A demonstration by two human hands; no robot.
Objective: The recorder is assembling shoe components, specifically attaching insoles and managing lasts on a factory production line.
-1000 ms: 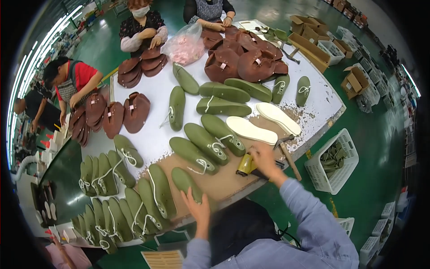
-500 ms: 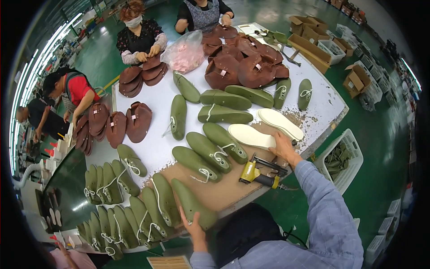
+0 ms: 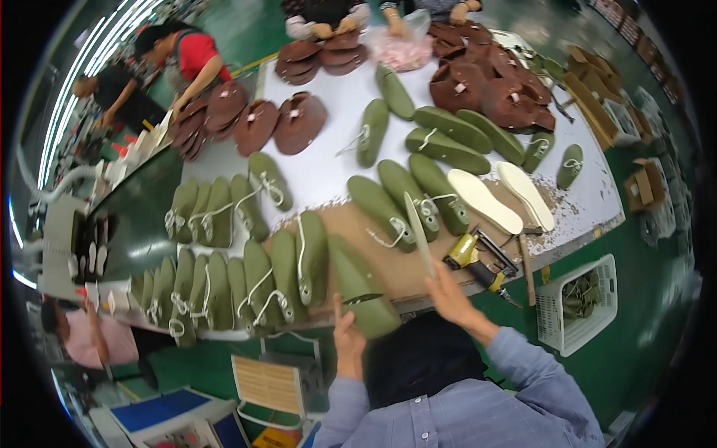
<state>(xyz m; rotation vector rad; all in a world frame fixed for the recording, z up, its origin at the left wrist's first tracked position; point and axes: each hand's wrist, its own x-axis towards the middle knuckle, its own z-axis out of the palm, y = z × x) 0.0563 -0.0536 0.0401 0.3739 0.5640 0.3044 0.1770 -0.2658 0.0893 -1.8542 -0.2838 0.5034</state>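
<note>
At the near table edge my left hand point(image 3: 349, 336) is closed on a green shoe last point(image 3: 358, 265), toe pointing away from me. My right hand point(image 3: 452, 295) pinches a cream insole point(image 3: 417, 228) by one end and holds it up edge-on, just right of the last. Two stacks of cream insoles lie beyond it, a left one point(image 3: 485, 201) and a right one point(image 3: 525, 196). Right of my right hand rests a yellow and black staple gun point(image 3: 472, 257). Several green lasts with white cords point(image 3: 381, 209) lie between the insoles and the held last.
Rows of corded green lasts point(image 3: 216, 280) stand on the left. Brown leather uppers point(image 3: 493, 86) are piled at the back. A hammer point(image 3: 529, 269) lies by the right edge, above a white crate point(image 3: 579, 328) on the floor. Co-workers point(image 3: 202, 60) stand across the table.
My right hand has lifted an insole off the table and brought it toward the last. My left hand still holds the last, now tipped more upright. The whole view has shifted.
</note>
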